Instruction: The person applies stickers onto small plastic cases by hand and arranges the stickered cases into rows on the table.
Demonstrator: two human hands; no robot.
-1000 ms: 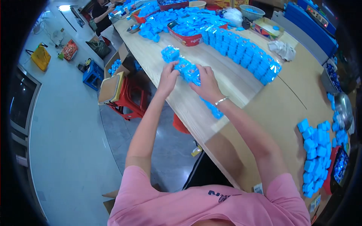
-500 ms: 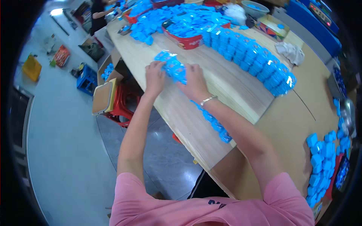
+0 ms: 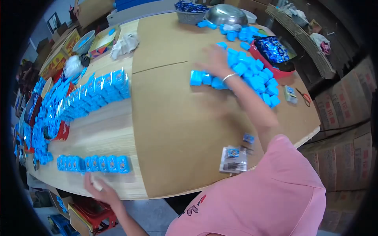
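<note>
Just off the front side of a row of small blue packs (image 3: 94,164), my left hand (image 3: 101,189) has its fingers apart and holds nothing. My right hand (image 3: 214,61), blurred by motion, is over the near edge of a loose pile of blue blocks (image 3: 252,74). Its fingers are smeared, so whether they hold anything does not show. A few blue blocks lie in a short line just below that hand. Stacked blue packs (image 3: 94,94) form a long block at the left.
A red tray (image 3: 281,72) of dark blue wrappers stands beside the pile. Scissors (image 3: 305,97) and a small clear bag (image 3: 234,160) lie near the right edge. A metal bowl (image 3: 226,15) and white cloth (image 3: 125,45) are farther back. A person's hand (image 3: 76,10) shows top left.
The view has swung to the right. My hands have let go of the blue packs, which now stand in a row, and have moved apart, the right one over to the loose blocks.
</note>
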